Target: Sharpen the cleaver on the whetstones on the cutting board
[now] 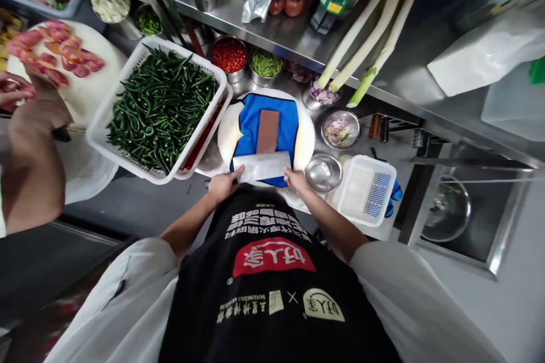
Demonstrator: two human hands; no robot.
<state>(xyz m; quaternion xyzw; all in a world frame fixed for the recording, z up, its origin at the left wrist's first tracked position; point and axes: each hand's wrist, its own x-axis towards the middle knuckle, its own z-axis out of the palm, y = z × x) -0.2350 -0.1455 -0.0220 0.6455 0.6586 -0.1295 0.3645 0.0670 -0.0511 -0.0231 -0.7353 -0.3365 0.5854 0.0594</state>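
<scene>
A cleaver (pixel 263 167) with a broad bright blade lies crosswise over the near end of a brown whetstone (pixel 268 129). My left hand (pixel 223 185) is closed round its handle, of which only a dark end shows. At the blade's other end, my right hand (pixel 297 179) grips the corner between its fingers. Beneath the whetstone is a blue cloth (pixel 288 116) with dark edging, spread over a round white cutting board (pixel 227 144). Whether the blade's edge touches the stone is hard to make out.
On the left stands a white basket (pixel 159 177) of green chillies; beyond it a co-worker's hand (pixel 40 113) holds a knife over meat (pixel 63 51). To the right are a metal bowl (pixel 323 173) and a white plastic basket (pixel 361 204). Leeks (pixel 370 28) overhang the steel shelf (pixel 272 39).
</scene>
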